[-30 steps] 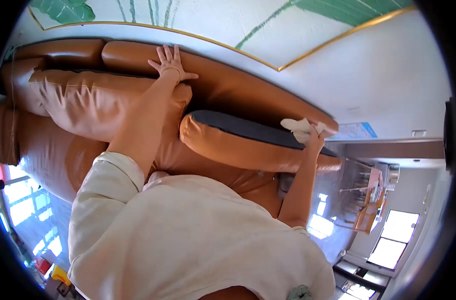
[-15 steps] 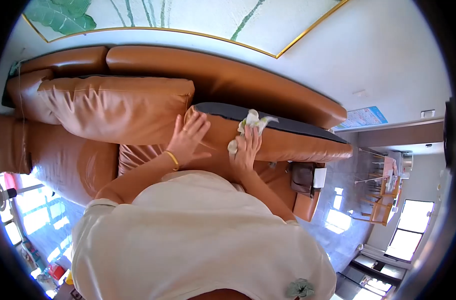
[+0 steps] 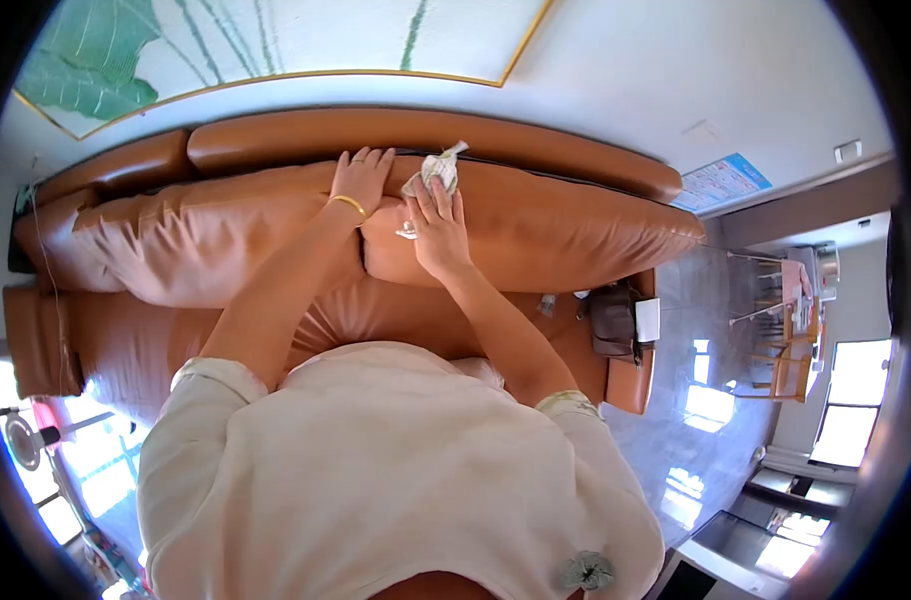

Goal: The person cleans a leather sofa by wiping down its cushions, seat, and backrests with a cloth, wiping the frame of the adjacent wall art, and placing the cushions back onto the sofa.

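A brown leather sofa cushion leans against the sofa backrest, right of another back cushion. My left hand, with a gold bracelet at the wrist, lies on the cushions' top edge near where they meet, its fingers spread a little. My right hand presses a crumpled white and green cloth against the upper left part of the right cushion. Part of the cloth shows below the palm edge.
A dark bag and a white item are at the sofa's right end. A framed picture hangs above. Wooden chairs stand farther right, and a fan at the left.
The right cushion has tipped back against the backrest, and its dark underside is now hidden. Both hands have moved up; my right hand and the cloth have also shifted left.
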